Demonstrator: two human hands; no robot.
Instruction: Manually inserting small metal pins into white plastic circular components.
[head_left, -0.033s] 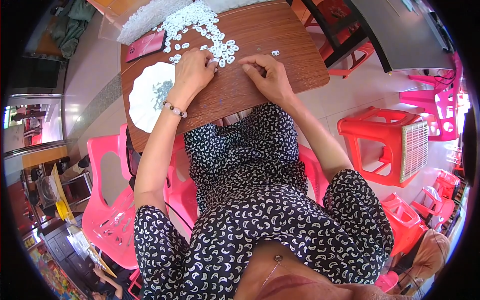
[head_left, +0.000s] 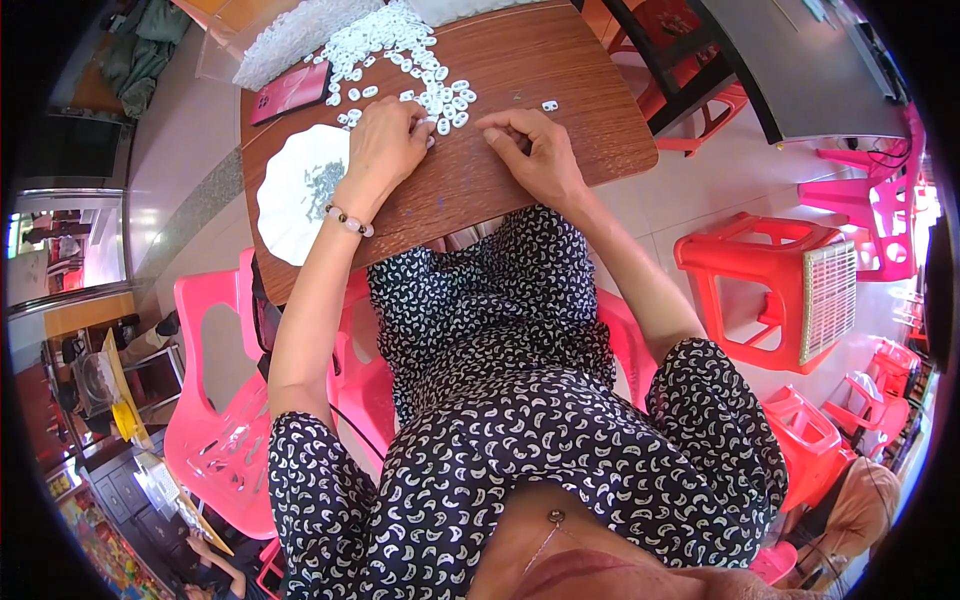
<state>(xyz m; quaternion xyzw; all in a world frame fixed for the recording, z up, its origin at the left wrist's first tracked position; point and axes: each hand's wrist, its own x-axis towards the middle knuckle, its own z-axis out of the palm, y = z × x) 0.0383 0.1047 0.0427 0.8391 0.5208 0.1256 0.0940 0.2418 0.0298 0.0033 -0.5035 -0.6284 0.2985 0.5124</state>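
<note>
My left hand (head_left: 388,142) rests over the near edge of a spread of small white oval pieces with two holes (head_left: 447,100). Its fingers are curled, and a white piece (head_left: 430,122) shows at their tips. Just right of that spread, my right hand (head_left: 537,150) is closed, thumb and forefinger drawn together; anything in that pinch is too small to make out. One white piece (head_left: 550,106) lies alone beyond my right hand. Left of my left wrist sits a scalloped white dish (head_left: 285,205) holding small grey bits (head_left: 322,185).
Farther back on the brown wooden table (head_left: 540,60) are a heap of white pieces (head_left: 375,35), clear-looking bagged material (head_left: 290,45) and a pink phone (head_left: 292,92). A pink chair (head_left: 225,430) stands at left, red stools (head_left: 745,265) at right, a dark table (head_left: 790,80) at far right.
</note>
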